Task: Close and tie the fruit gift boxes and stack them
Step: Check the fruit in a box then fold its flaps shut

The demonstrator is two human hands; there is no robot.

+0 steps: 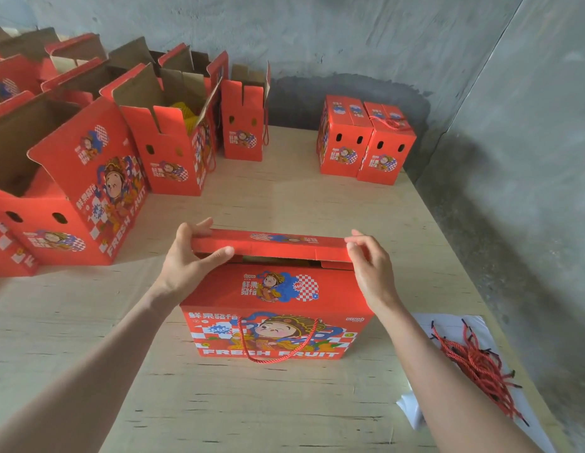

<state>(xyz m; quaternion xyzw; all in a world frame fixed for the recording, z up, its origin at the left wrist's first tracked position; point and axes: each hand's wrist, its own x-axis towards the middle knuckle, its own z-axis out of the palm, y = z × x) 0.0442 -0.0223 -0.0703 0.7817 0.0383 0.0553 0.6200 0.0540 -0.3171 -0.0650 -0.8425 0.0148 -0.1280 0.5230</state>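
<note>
Two bare forearms (88, 371) reach in from the bottom edge over the pale wooden surface (284, 413), which fills most of the view and meets a grey concrete wall (350, 37) at the back and on the right. Along the left of the surface stands a crowd of red open boxes (82, 191), their brown inner flaps turned up; one of them shows something yellow (186, 112) inside. Near the front, in the middle, stands the red fruit gift box (278, 308), printed FRESH FRUIT on its near face. Its near top panel is folded down and its lid flap (268, 248) is raised along the far edge, with a dark gap beneath it. The left hand (186, 256) grips the flap's left end, thumb on the near face and fingers over the back. The right hand (369, 266) pinches the flap's right end with curled fingers, so the hands are well apart, one at each end. At the back right, near the wall, two closed boxes (345, 138) stand touching side by side. At the right front lies a white sheet (412, 410) carrying a tangle of loose red cords (474, 361) with dark tips. A red handle cord (278, 358) hangs in a loop down the gift box's near face.
</note>
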